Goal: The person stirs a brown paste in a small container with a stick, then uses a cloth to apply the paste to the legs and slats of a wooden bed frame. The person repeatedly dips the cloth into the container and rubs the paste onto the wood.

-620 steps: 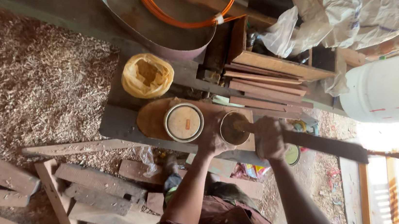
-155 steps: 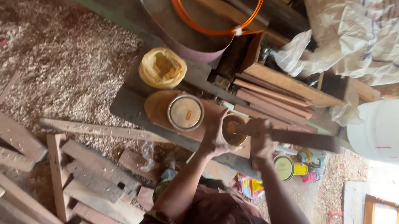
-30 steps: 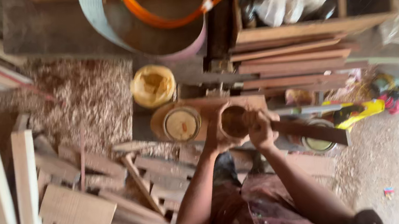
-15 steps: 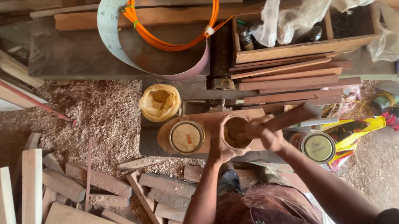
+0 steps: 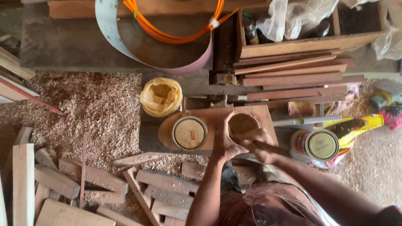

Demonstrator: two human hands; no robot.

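Note:
A round hollowed wooden bowl [image 5: 242,123] rests on a reddish board [image 5: 260,114] in front of me. My left hand [image 5: 224,144] wraps around the bowl's near left side. My right hand [image 5: 263,150] is closed just below the bowl's rim, and a dark wooden stick [image 5: 262,144] runs across its fingers; the stick's tip is hidden. Next to the bowl on the left, on the same board, stands a round tin [image 5: 189,132] with a pale lid.
A yellow bag-lined pot [image 5: 161,96] sits behind the board. A lidded can [image 5: 321,144] stands to the right, by a yellow and red power tool [image 5: 397,105]. Stacked planks [image 5: 296,77], a wooden crate [image 5: 310,43], an orange cable coil [image 5: 178,29], wood shavings [image 5: 92,108] and offcuts [image 5: 72,204] surround me.
The view has swung round and closer. The long strip that stuck out to the right of my right hand no longer shows there. Both hands stay at the bowl.

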